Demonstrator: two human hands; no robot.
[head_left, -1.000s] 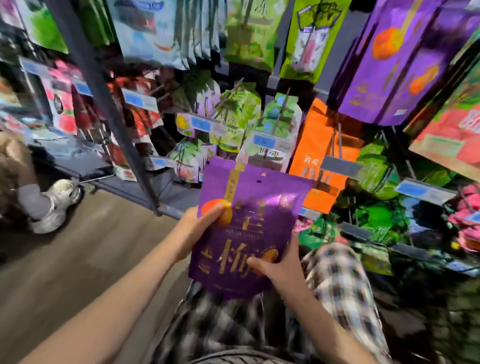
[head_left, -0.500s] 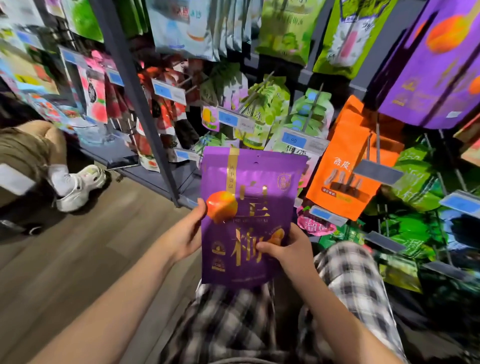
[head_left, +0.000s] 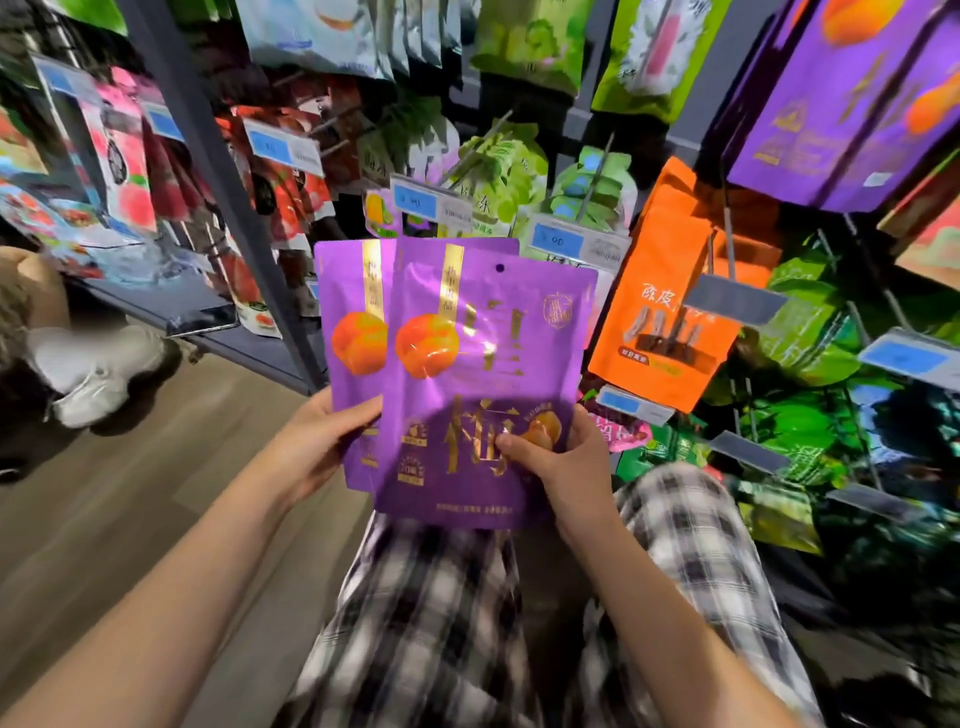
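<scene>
1. Plainly, the right hand (head_left: 566, 457) pinches the front purple pouch (head_left: 483, 364) near its 5 o'clock corner. The thumb (head_left: 511, 444) lies curled on the printed face, and the other fingers are hidden behind the pack.
2. The left hand (head_left: 311, 447) grips the rear purple pouch (head_left: 353, 291) at its 7 o'clock edge, with the thumb on the front and the fingers out of sight behind.
3. Both pouches stand upright and fanned in mid-air at the middle of the view. The front one overlaps the rear one, which juts out toward 9 o'clock.
4. At 6 o'clock below them are plaid trousers (head_left: 415, 623).
5. A blue price tag (head_left: 558, 241) sits at 1 o'clock, just beside the front pouch's top edge.
6. An orange pouch (head_left: 660, 312) hangs near at 3 o'clock.
7. Matching hanging purple pouches (head_left: 831, 104) are well apart at 2 o'clock.
8. At 9 o'clock, a white shoe (head_left: 98, 384) rests on the wooden floor (head_left: 130, 493).
</scene>
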